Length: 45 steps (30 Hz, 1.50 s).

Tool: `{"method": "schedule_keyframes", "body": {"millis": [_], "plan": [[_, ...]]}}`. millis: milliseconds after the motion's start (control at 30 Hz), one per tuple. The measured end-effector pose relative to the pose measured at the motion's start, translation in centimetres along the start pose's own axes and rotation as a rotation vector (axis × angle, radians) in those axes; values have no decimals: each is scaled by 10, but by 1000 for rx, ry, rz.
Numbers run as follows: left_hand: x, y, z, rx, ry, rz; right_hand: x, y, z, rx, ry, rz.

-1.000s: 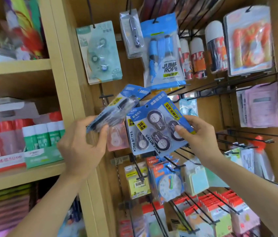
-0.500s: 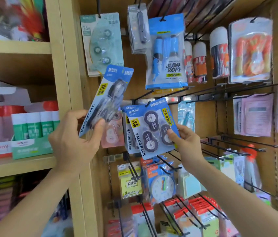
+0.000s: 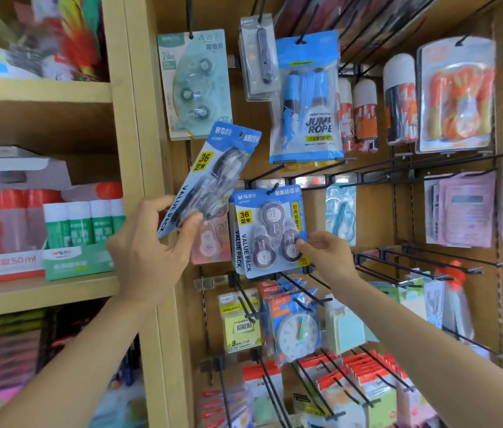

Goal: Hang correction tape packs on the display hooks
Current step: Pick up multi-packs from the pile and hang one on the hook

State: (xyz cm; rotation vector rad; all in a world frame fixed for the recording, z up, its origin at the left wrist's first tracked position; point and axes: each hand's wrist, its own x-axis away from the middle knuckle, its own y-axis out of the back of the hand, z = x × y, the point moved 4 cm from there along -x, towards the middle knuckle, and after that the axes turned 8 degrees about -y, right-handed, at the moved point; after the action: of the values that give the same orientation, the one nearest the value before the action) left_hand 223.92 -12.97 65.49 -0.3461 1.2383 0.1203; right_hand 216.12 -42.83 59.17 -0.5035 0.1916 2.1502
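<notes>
- Gripped in the left hand (image 3: 148, 254): one blue correction tape pack (image 3: 213, 177), tilted, thumb across its front, fingers curled behind, held clear of the hooks just left of the hung ones.
- Hanging upright on a black hook (image 3: 275, 187): a second blue pack (image 3: 270, 233), with another like it close behind.
- Set against that pack's lower right edge: right hand (image 3: 327, 254) fingertips; pinching or merely touching, cannot tell.
- Partly hidden between the two blue packs: a pink pack (image 3: 210, 242).
- Higher up: a jump rope bag (image 3: 306, 97).

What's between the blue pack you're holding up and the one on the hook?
A pink pack, partly behind the held blue pack, beside the hooked blue pack; head view.
</notes>
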Motion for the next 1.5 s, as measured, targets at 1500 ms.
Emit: {"method": "schedule_keyframes", "body": {"millis": [1500], "plan": [[4, -4, 11, -484, -34, 482, 32, 1, 15, -514, -50, 138]]}}
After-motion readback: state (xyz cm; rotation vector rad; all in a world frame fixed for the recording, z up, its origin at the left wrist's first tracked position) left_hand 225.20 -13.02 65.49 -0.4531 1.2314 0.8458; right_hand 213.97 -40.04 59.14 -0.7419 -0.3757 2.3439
